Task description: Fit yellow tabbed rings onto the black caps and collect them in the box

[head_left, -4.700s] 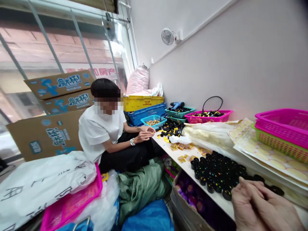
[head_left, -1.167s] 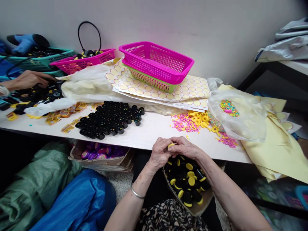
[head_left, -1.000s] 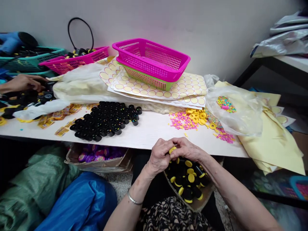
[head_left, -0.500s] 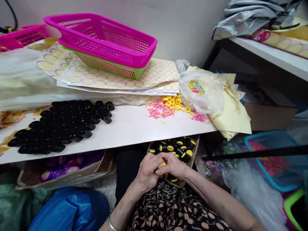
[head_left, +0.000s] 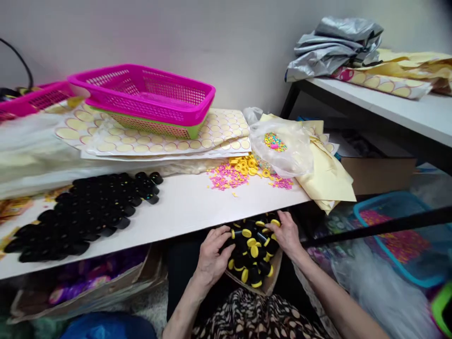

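Observation:
A cardboard box (head_left: 271, 284) sits on my lap, filled with small black cylinders with yellow caps (head_left: 254, 251). At its left side, my left hand (head_left: 213, 254) is open, thumb and fingers apart, with the fingertips near a capped cylinder lying sideways. Over the right side of the box, my right hand (head_left: 287, 233) has its thumb and fingers spread around a yellow cap (head_left: 275, 222). That hand looks open; whether it touches the cap I cannot tell. On the table to the left stand many black cylinders (head_left: 102, 207) in a packed group.
Pink beads (head_left: 229, 177), yellow ring-shaped pieces (head_left: 247, 165) and a plastic bag of coloured beads (head_left: 282, 150) lie on the white table (head_left: 183, 197). Behind are a stacked magenta basket (head_left: 141, 101) and sticker sheets (head_left: 169, 147). A blue tub (head_left: 374, 254) stands right, below a metal bar.
My hands were together around a yellow-capped piece over the box. They have parted to its two sides, and that piece is no longer between them. The view has tilted up slightly.

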Demonstrator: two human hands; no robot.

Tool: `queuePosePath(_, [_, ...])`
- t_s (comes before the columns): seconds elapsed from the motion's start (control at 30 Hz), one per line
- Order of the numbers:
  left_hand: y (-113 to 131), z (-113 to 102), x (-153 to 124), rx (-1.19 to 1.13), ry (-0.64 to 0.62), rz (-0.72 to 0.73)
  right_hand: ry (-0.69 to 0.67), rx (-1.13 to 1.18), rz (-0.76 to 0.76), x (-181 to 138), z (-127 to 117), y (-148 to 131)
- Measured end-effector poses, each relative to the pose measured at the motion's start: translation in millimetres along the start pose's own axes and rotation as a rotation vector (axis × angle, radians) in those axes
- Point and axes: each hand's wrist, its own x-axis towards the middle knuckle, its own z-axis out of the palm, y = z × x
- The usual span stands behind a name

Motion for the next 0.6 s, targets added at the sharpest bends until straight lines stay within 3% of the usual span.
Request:
queuePosePath(0.13, [-23, -32, 43, 0.210, 0.240, -0.044, 0.001, 0.021, 0.011, 13, 7, 27])
queuePosePath(0.23, [-44, -68, 62, 0.486, 0.534, -0.228, 0.029, 0.025, -0.028, 11, 15, 39])
queuePosePath(0.3, [-55, -91, 67, 0.737, 0.647, -0.389, 0.079, -0.030, -0.071, 7, 17, 41])
queuePosePath(0.37, [-63, -110, 69, 0.962, 0.637, -0.532, 0.123, -0.140, -0.119, 2, 12, 35])
queuePosePath(0.47, [-74, -123, 71, 1.165, 0.524, -0.668, 0.177, -0.353, -0.181, 2, -6, 10])
queuePosePath(0.6, [-87, -128, 77, 1.188, 0.436, -0.673, 0.188, -0.318, -0.286, 37, -21, -33])
